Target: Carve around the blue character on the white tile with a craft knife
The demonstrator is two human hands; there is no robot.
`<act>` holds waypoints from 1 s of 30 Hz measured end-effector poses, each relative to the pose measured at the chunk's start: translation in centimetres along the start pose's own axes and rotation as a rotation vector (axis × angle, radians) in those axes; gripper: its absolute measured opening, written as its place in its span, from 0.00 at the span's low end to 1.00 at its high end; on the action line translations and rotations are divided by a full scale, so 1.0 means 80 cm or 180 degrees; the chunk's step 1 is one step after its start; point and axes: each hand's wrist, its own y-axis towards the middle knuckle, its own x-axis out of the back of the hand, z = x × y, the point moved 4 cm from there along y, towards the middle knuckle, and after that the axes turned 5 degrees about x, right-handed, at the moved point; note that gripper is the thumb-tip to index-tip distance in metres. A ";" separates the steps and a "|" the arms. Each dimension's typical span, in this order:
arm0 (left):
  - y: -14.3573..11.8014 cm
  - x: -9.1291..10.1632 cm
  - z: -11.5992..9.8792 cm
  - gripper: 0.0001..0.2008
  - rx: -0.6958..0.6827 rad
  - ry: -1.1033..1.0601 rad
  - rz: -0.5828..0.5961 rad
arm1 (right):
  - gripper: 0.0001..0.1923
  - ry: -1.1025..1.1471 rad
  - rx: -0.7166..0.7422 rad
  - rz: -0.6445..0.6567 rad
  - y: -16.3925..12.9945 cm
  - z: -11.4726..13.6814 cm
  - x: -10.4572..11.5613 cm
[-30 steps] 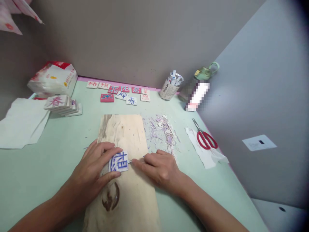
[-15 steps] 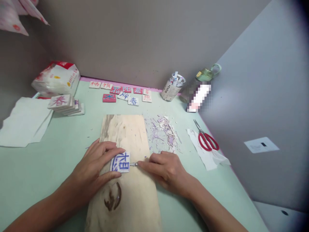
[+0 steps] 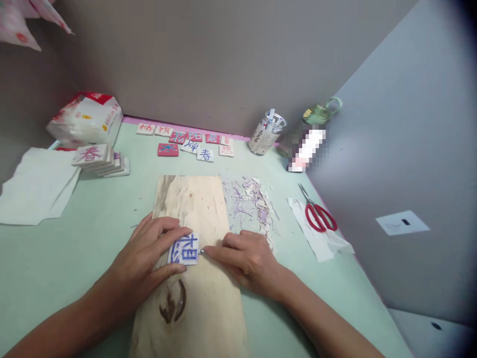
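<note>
Since half a second ago, the right hand (image 3: 249,259) has slid its tool tip back in against the right edge of the small tile (image 3: 184,249), closing the small gap that showed between them; the left hand (image 3: 143,258) has barely shifted.

Nearest the camera, that left hand pinches the tile, thumb below and fingers curled over its top and left side, pressing it flat on the wooden board (image 3: 194,199). The tile is white with a blue carved character and sits near the board's middle, above the dark knot. The right hand is closed around a thin metal-tipped carving tool (image 3: 203,251), whose point touches the tile's right edge. This looks like the trimming step; the next stroke probably calls for a firm hold and a short, shallow push away from the holding fingers.

Beyond lies a heap of pale shavings (image 3: 251,201) just right of the board, then red-handled scissors (image 3: 316,214) on paper. Farther off are a stack of tiles (image 3: 99,160), a row of finished tiles (image 3: 190,141) and a jar (image 3: 265,133) at the worktop (image 3: 74,238) edge
</note>
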 end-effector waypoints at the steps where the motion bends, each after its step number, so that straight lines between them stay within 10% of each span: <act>1: 0.000 0.000 0.000 0.19 -0.0008 0.0008 -0.0015 | 0.14 -0.0020 0.0007 0.0012 0.000 0.001 -0.001; 30: 0.000 -0.001 0.002 0.19 0.0057 -0.0108 0.0009 | 0.12 -0.0105 -0.0024 -0.0130 0.002 0.012 -0.004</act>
